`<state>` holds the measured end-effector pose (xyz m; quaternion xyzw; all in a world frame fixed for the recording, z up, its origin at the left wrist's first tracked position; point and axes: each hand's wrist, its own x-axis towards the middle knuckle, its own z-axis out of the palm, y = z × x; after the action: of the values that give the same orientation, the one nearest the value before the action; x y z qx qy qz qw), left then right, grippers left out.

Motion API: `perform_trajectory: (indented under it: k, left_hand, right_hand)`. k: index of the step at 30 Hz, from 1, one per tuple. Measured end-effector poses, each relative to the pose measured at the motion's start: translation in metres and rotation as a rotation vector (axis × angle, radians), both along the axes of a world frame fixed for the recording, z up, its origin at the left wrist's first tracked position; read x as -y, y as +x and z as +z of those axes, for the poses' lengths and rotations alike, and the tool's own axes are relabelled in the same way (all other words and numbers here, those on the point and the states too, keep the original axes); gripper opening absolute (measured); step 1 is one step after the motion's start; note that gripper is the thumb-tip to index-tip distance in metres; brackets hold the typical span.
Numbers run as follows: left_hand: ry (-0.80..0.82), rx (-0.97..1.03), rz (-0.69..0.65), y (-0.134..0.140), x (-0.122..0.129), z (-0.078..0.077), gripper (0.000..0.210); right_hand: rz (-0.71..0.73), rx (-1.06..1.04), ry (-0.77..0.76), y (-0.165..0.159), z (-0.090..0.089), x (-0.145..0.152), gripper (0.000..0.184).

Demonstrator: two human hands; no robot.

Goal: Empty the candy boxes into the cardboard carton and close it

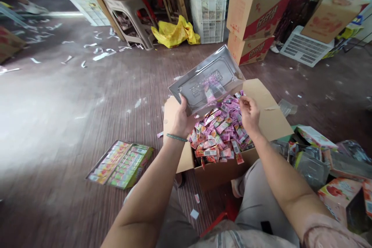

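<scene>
My left hand (pixel 183 119) grips the near left edge of a clear plastic tray (pixel 200 75), thumb on its inside. The tray is tilted over an open cardboard box (pixel 216 172) heaped with small pink candy packets (pixel 222 126). Pink packets also show in or through the tray's clear plastic, around its middle. Beside the tray's right end, above the heap, my right hand (pixel 250 115) has its fingers curled together. Whether they pinch the tray's edge, a packet or nothing is hidden.
A filled display pack (pixel 120 164) lies on the floor at left. Discarded boxes and plastic trays (pixel 315 168) pile up at right. Ahead stand stacked cartons (pixel 252 15), white crates (pixel 207 9), a stool (pixel 130 15) and a yellow bag (pixel 176 33). Another person's hand (pixel 341 0) rests on a carton.
</scene>
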<state>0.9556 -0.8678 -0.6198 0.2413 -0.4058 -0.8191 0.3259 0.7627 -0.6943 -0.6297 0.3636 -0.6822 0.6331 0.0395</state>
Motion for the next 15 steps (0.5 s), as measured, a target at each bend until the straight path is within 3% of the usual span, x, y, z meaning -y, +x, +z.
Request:
perform_trajectory:
  k: [4, 8, 15]
  left_hand:
    - [0.094, 0.036, -0.034, -0.004, -0.012, -0.005, 0.071]
    - [0.185, 0.074, -0.081, -0.002, -0.018, -0.008, 0.064]
    - [0.047, 0.014, -0.126, 0.004, -0.016, -0.009, 0.071]
  right_hand:
    - [0.088, -0.264, 0.186, 0.011, 0.006, 0.012, 0.058]
    - [0.147, -0.307, 0.272, 0.007, 0.003, 0.021, 0.057]
    - [0.273, -0.367, 0.406, 0.019, -0.005, 0.037, 0.049]
